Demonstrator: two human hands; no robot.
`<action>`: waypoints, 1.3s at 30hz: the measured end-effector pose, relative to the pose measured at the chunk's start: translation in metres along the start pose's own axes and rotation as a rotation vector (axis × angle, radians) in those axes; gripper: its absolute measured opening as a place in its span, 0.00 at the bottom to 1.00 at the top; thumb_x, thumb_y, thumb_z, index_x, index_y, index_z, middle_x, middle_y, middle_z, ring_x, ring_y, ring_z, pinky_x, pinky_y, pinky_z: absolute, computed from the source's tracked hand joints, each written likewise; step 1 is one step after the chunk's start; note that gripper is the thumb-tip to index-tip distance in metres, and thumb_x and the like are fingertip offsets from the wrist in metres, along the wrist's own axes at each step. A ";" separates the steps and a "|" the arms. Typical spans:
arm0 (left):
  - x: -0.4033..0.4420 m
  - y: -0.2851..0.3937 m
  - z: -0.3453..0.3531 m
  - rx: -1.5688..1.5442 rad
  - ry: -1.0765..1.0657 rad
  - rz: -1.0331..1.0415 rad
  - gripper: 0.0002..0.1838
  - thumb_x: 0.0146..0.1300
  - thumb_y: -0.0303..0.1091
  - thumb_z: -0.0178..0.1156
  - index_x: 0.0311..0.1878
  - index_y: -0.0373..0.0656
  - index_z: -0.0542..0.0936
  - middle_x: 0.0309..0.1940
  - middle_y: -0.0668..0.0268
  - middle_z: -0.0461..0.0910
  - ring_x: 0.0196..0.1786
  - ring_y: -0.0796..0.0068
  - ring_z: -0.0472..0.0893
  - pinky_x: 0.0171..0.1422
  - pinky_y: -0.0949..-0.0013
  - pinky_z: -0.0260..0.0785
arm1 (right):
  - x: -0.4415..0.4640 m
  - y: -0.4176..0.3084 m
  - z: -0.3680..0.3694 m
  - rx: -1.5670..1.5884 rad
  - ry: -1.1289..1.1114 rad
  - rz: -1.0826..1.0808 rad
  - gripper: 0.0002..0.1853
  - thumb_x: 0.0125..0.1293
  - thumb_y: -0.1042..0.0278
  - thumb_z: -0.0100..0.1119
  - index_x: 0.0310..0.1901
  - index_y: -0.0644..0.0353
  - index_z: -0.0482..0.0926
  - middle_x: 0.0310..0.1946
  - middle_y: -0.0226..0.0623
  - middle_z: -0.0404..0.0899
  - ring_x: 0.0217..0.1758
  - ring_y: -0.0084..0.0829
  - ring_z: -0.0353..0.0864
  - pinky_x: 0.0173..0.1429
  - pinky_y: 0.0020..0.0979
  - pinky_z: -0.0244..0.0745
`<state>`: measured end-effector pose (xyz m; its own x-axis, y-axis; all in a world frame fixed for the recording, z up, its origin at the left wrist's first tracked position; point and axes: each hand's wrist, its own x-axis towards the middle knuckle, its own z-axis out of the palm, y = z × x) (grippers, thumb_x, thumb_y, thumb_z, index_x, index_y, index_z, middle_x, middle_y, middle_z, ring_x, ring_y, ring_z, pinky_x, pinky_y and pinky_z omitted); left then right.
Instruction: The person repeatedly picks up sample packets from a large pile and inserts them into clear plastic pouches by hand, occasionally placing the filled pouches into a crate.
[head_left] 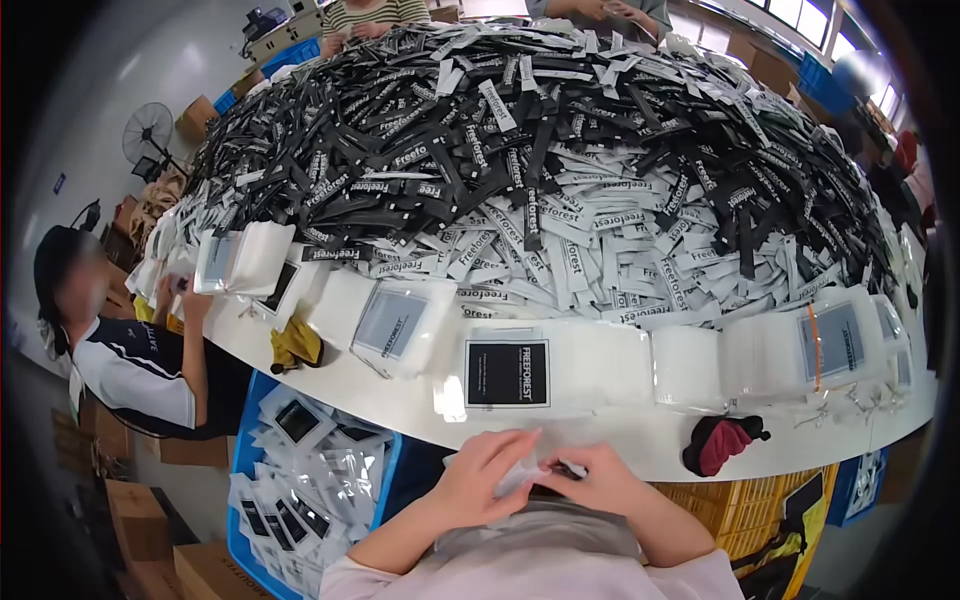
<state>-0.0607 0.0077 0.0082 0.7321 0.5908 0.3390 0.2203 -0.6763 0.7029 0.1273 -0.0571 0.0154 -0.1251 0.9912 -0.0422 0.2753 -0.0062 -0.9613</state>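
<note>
My left hand [487,478] is closed around a clear plastic bag [517,474], just in front of the table's near edge. Close beside it, my right hand [592,478] pinches a small dark-ended packet [572,468] at the bag's side; most of it is hidden by the fingers. On the table ahead lies a flat clear bag with a black FREEFOREST label [508,373]. Beyond it spreads a high heap of black and white Freeforest stick packets [520,180].
A blue bin [243,440] of filled bags stands at lower left, a yellow crate [720,505] at lower right. Stacked bags [770,350] and a red-black pouch [722,443] lie on the table's right. A person [140,365] works at left; others stand across the heap.
</note>
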 end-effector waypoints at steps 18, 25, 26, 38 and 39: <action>-0.001 -0.003 0.029 0.282 0.316 0.043 0.58 0.29 0.47 0.70 0.62 0.24 0.52 0.57 0.43 0.60 0.51 0.50 0.63 0.55 0.57 0.56 | 0.010 -0.047 -0.008 0.539 0.033 -0.022 0.16 0.68 0.72 0.41 0.55 0.65 0.70 0.54 0.41 0.69 0.58 0.28 0.66 0.59 0.31 0.61; 0.005 0.002 0.019 0.163 0.234 -0.039 0.55 0.31 0.44 0.67 0.62 0.24 0.52 0.58 0.43 0.58 0.53 0.50 0.62 0.56 0.56 0.56 | 0.009 -0.040 -0.005 -0.301 0.383 -0.376 0.26 0.56 0.62 0.60 0.56 0.61 0.69 0.51 0.39 0.70 0.55 0.35 0.65 0.58 0.36 0.57; 0.005 0.001 0.018 0.159 0.245 -0.011 0.54 0.31 0.44 0.67 0.62 0.24 0.53 0.57 0.44 0.60 0.52 0.51 0.64 0.56 0.57 0.56 | 0.005 -0.033 -0.009 -0.455 0.258 -0.387 0.24 0.48 0.61 0.65 0.48 0.58 0.76 0.44 0.34 0.75 0.49 0.35 0.68 0.54 0.36 0.58; 0.005 0.005 -0.006 -0.409 0.030 -0.379 0.58 0.40 0.33 0.72 0.68 0.33 0.40 0.35 0.57 0.75 0.34 0.69 0.76 0.38 0.73 0.68 | 0.010 -0.034 -0.020 -0.546 0.064 -0.402 0.08 0.53 0.67 0.61 0.36 0.53 0.81 0.37 0.26 0.78 0.46 0.30 0.72 0.55 0.38 0.63; 0.007 0.005 -0.008 -0.441 0.023 -0.448 0.58 0.41 0.32 0.71 0.68 0.34 0.40 0.30 0.59 0.77 0.30 0.71 0.77 0.36 0.76 0.68 | 0.012 -0.033 -0.022 -0.559 0.062 -0.416 0.09 0.53 0.67 0.62 0.37 0.53 0.81 0.36 0.26 0.78 0.45 0.29 0.73 0.54 0.38 0.64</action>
<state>-0.0600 0.0120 0.0187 0.6150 0.7876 -0.0379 0.2121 -0.1190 0.9700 0.1373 -0.0418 0.0525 -0.2766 0.9022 0.3309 0.6677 0.4281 -0.6090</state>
